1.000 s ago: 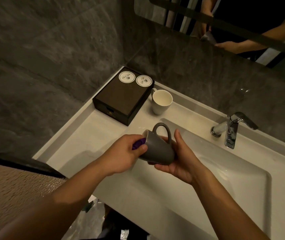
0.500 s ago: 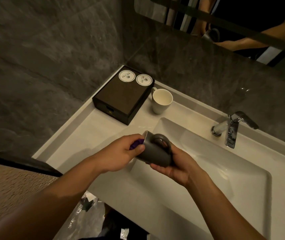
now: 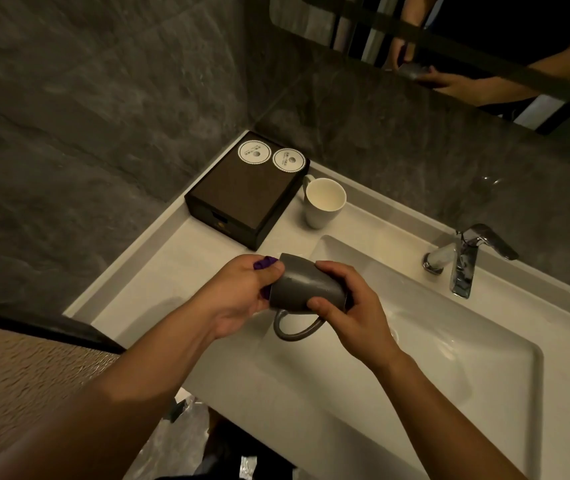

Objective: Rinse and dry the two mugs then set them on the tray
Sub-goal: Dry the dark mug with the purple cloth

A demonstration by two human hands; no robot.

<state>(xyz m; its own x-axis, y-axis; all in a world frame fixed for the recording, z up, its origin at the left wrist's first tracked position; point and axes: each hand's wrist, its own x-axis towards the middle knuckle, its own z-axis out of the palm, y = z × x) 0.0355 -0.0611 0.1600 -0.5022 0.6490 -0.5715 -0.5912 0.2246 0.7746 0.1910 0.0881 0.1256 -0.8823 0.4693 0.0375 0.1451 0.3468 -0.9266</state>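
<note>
Drying looks like the step in hand. The right hand (image 3: 352, 306) is clamped round the base end of the grey mug (image 3: 307, 289), thumb under and fingers over. The left hand (image 3: 242, 292) pinches a purple cloth (image 3: 265, 263) bunched against the mug's mouth. The mug lies on its side in the air, handle hanging down, above the left edge of the sink basin (image 3: 449, 358). The white mug (image 3: 323, 204) stands upright on the bench (image 3: 159, 278), just beside the dark box-shaped tray (image 3: 242, 199), which carries two round paper coasters (image 3: 254, 153).

A likely risk is the smooth glaze slipping through the right hand if the cloth pushes hard, dropping the mug against the hard basin. Moisture left inside would also mark the coasters. Whether the white mug is rinsed cannot be told.
</note>
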